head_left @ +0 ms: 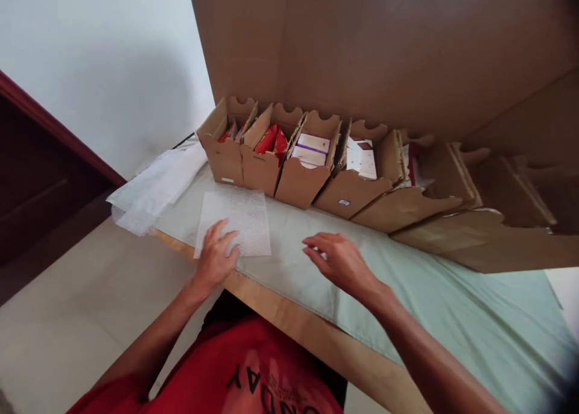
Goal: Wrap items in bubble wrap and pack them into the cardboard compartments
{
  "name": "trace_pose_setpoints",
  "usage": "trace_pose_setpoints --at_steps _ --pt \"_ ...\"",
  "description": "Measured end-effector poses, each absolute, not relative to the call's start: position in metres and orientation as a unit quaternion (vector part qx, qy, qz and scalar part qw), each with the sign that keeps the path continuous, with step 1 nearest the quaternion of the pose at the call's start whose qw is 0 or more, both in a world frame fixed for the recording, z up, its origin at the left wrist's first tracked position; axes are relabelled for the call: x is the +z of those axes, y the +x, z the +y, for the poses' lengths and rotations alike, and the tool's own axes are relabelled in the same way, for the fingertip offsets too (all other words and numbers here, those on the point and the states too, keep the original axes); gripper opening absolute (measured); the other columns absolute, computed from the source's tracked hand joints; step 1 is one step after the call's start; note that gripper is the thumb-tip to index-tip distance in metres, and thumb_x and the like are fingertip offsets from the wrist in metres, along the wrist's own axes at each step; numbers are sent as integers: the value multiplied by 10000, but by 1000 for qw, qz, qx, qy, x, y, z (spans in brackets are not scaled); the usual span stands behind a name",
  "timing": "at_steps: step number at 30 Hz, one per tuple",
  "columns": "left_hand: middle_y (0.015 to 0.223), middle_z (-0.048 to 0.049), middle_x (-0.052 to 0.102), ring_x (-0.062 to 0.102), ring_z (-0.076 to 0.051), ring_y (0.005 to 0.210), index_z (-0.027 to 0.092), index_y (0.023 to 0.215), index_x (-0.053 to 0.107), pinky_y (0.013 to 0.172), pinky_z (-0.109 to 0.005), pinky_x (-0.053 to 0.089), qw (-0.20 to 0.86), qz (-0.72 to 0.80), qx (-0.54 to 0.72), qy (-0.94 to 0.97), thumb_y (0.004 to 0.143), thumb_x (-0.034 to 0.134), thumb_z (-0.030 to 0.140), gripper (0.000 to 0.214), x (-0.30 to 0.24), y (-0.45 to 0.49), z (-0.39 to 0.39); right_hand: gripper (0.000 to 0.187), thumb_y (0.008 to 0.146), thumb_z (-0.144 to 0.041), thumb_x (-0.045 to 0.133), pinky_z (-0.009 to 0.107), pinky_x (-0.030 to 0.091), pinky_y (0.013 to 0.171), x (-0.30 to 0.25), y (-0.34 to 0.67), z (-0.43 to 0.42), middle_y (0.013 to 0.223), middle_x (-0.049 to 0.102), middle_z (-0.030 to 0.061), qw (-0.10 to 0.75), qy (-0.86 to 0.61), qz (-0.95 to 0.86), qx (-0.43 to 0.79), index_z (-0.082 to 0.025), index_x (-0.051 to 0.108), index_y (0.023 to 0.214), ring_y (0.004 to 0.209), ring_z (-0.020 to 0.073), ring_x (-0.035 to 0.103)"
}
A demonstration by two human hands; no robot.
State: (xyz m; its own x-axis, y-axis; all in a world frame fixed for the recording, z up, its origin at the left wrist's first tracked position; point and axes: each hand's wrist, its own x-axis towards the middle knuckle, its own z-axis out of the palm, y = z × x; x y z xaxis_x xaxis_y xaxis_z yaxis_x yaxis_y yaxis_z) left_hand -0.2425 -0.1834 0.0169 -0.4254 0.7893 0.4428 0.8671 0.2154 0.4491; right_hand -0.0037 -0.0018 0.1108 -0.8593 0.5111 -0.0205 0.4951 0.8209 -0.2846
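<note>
A square sheet of clear bubble wrap [251, 227] lies flat on the pale green cloth. On its lower left edge rests my left hand [217, 254], fingers spread and holding nothing. To the right of the sheet, my right hand [339, 260] hovers over the cloth, apart from the sheet. Its fingers are loosely bent, with a small gap to the thumb and nothing seen between them. Behind both hands runs a row of several open cardboard bins. Red packets [271, 141] show in one bin, and white boxes with purple edges [311, 149] stand in another.
More bubble wrap [156, 188] is heaped at the table's left end. White cartons [360, 159] sit in a middle bin [346, 198]. Large cardboard panels [362, 46] rise behind the row. A bare wooden edge [289, 317] borders the cloth [407, 299] near my body.
</note>
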Motion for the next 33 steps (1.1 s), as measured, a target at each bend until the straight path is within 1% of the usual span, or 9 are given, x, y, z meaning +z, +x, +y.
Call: trace_pose_setpoints --at_steps 3,6,12,15,18,21,24,29,33 --pt "1382 -158 593 543 -345 1323 188 1138 711 1124 -571 455 75 -813 -281 -504 917 542 252 285 9 -275 -212 319 981 -268 561 385 471 947 86 -54 -16 1233 729 138 -59 -306 -932 186 -168 684 1258 1063 269 703" --pt "1320 -147 629 600 -342 1225 204 1116 720 1066 -545 504 59 -813 -266 -514 917 532 308 293 -2 -283 -222 399 956 -300 611 434 470 961 73 -95 -29 1223 715 212 -64 -336 -920 193 -113 632 1307 1107 331 686" --pt "1318 -158 634 617 -361 1198 219 1141 705 1023 -566 525 60 -783 -283 -550 934 539 380 311 -19 -273 -223 510 903 -162 563 316 487 857 55 -104 -57 1104 765 82 -17 -338 -908 247 -207 550 1411 997 224 710" --pt "1412 -162 593 575 -375 1295 228 1250 656 1080 -588 484 61 -752 -291 -588 885 635 411 409 -12 -260 -222 516 891 -143 533 265 479 766 50 -73 -65 931 751 14 56 -354 -877 321 -212 544 1402 830 163 684" --pt "1513 -174 531 511 -388 1389 219 1351 604 1155 -632 403 49 -718 -282 -635 833 695 360 544 -1 -238 -217 393 872 -231 568 254 458 635 47 -32 -70 777 654 -24 197 -365 -769 486 -217 607 1263 660 139 590" --pt "1529 -148 540 497 -346 1423 229 1380 600 1204 -628 349 17 -683 -277 -675 817 627 178 567 1 -211 -206 339 875 -391 614 262 432 551 48 7 -79 709 556 -37 282 -381 -662 581 -223 629 1169 585 138 518" --pt "1382 -80 680 604 -265 1325 271 1298 673 1206 -589 375 -32 -640 -305 -705 741 483 3 647 -3 -193 -192 342 892 -492 635 287 464 557 51 44 -91 718 560 -17 327 -415 -626 573 -242 663 1123 595 154 536" --pt "1187 -58 777 704 -231 1163 263 1211 736 1139 -542 479 -114 -605 -376 -692 733 453 18 607 0 -190 -173 384 932 -463 599 414 595 764 39 97 -109 1114 695 94 342 -429 -701 455 -342 632 1295 934 269 691" --pt "1162 -66 783 713 -228 1142 239 1112 778 1072 -495 547 -183 -578 -405 -684 687 449 23 579 13 -201 -168 663 908 -342 596 553 496 1054 18 110 -103 1547 479 138 314 -444 -805 236 -326 402 1541 1382 343 508"
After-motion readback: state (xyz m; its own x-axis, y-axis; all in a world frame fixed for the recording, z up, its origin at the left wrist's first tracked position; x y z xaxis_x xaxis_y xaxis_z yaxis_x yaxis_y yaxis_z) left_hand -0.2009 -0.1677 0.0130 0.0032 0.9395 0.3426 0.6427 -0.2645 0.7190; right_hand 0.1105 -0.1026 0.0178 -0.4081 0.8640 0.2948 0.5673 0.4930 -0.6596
